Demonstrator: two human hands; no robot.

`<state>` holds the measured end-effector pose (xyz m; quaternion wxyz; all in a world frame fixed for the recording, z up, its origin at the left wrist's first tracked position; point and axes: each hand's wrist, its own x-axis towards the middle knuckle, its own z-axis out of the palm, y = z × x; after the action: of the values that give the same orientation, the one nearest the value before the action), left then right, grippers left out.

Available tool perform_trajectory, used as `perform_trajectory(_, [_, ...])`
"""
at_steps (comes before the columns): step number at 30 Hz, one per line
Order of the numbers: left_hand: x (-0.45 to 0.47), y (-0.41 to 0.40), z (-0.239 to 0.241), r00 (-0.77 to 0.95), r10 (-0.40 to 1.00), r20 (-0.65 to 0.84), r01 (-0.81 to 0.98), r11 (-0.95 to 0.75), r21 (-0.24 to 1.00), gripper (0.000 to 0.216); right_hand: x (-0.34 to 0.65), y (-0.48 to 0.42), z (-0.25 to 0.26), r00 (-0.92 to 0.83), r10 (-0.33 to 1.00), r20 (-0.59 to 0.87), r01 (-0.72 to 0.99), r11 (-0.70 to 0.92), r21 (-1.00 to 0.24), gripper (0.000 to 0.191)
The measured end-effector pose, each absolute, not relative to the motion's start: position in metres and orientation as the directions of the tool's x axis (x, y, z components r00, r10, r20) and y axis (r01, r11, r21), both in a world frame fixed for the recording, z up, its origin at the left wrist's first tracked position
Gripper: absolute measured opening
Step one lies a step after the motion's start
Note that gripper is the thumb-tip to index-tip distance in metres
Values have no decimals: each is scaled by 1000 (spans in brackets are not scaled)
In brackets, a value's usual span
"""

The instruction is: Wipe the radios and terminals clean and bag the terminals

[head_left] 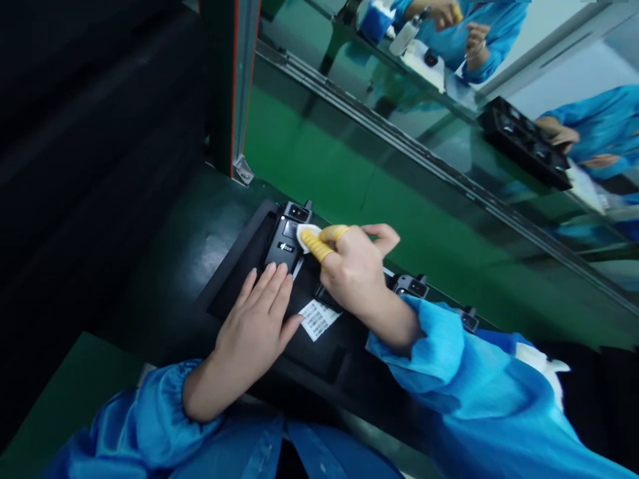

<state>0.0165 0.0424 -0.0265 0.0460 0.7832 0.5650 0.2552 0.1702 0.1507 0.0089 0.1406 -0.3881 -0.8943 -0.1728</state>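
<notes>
A black handheld device (285, 241) lies in a black tray (234, 266) on the green bench. My left hand (259, 316) rests flat on the tray with fingers stretched out, fingertips touching the device's lower end. My right hand (352, 269), with yellow finger cots on thumb and forefinger, pinches a small white pad (305, 234) against the device's upper face. A white barcode label (318, 319) sits on the tray between my two hands. Both arms wear blue sleeves.
More black devices (412, 286) lie in the tray to the right, partly hidden by my right arm. A metal post (234, 86) stands behind the tray. Beyond the conveyor rail (429, 166), other people in blue handle a black tray (524, 143) and a bottle (404, 34).
</notes>
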Motion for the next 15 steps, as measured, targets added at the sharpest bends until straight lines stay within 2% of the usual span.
perform_trajectory(5, [16, 43, -26, 250, 912, 326, 865, -362, 348, 46, 146, 139, -1, -759, 577, 302, 643, 739, 201, 29])
perform_trajectory(11, [16, 44, -25, 253, 905, 343, 867, -369, 335, 44, 161, 135, 0, -736, 556, 386, 670, 680, 298, 35])
perform_trajectory(15, [16, 44, -24, 253, 899, 357, 872, -372, 319, 44, 153, 135, 1, -738, 580, 345, 672, 679, 296, 35])
